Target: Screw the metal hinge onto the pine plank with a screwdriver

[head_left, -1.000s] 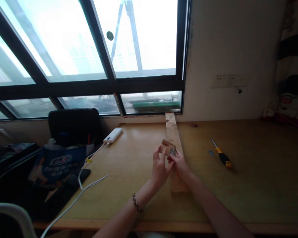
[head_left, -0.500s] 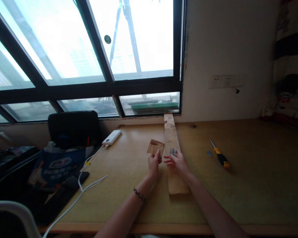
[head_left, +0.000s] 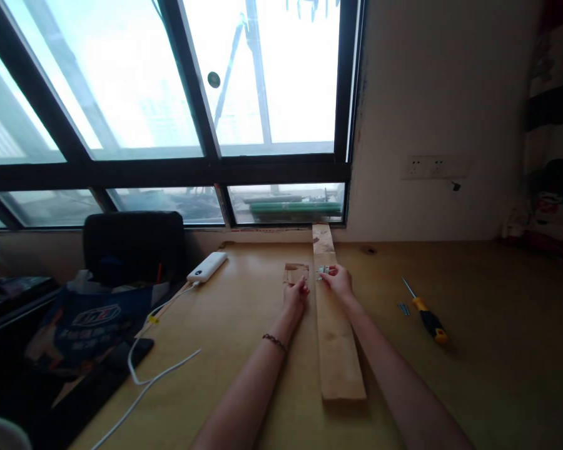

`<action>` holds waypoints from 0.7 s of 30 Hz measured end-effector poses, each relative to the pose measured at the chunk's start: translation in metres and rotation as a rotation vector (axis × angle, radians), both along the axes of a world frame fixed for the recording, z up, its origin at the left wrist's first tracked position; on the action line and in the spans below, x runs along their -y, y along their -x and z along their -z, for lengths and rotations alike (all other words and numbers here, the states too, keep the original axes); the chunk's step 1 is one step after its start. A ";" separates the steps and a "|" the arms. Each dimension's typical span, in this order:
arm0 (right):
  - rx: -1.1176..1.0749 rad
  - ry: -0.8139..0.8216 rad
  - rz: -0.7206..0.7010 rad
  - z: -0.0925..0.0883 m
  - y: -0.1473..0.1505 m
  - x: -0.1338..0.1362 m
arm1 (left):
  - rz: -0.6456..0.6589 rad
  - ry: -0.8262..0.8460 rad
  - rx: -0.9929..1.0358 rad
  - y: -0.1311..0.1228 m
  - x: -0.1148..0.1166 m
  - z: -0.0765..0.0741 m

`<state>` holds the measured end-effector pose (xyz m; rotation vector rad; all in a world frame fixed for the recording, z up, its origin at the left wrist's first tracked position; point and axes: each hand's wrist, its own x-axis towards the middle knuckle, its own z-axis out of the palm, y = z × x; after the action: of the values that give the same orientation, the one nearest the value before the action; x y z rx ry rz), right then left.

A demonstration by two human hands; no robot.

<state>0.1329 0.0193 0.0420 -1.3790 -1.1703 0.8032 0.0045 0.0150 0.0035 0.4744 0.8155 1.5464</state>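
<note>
While the thumb and fingers of the right hand [head_left: 339,281] pinch a small metal hinge [head_left: 324,270] over the far half of a long wooden board [head_left: 340,350], those of the left hand [head_left: 296,297] grip a small wooden piece [head_left: 293,270] just to the board's left. The two hands are near each other but apart, and a dark bracelet [head_left: 274,341] circles the left wrist. The board lies flat on the table [head_left: 244,406], its length running away from the person toward the window [head_left: 169,172]. To its right, a few loose screws [head_left: 404,309] lie bunched just beside a screwdriver [head_left: 430,320] with a yellow and black handle. At the table's left side sits a white power bank [head_left: 207,267], with a white cable [head_left: 143,382] plugged in and a yellow tag [head_left: 152,319] on it. Further left, beside the table, a blue bag [head_left: 91,319] stands in front of a black chair back [head_left: 134,244]; a thin red stick [head_left: 159,273] and something whitish show at its mouth, though its deeper contents are too dark to make out. Beyond the glass lie green pipes [head_left: 295,207].
</note>
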 end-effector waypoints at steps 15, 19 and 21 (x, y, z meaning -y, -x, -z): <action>0.531 -0.129 0.093 0.008 0.009 -0.006 | 0.169 0.015 0.038 -0.006 0.001 0.000; 0.376 -0.115 0.074 0.008 0.008 -0.006 | 0.146 0.048 0.069 -0.007 0.000 0.001; 0.362 -0.131 0.043 0.007 0.010 -0.005 | 0.163 0.048 0.075 -0.008 0.000 0.000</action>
<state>0.1229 0.0238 0.0348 -1.4720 -1.4380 0.4464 0.0125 0.0150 0.0036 0.4347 0.7362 1.3836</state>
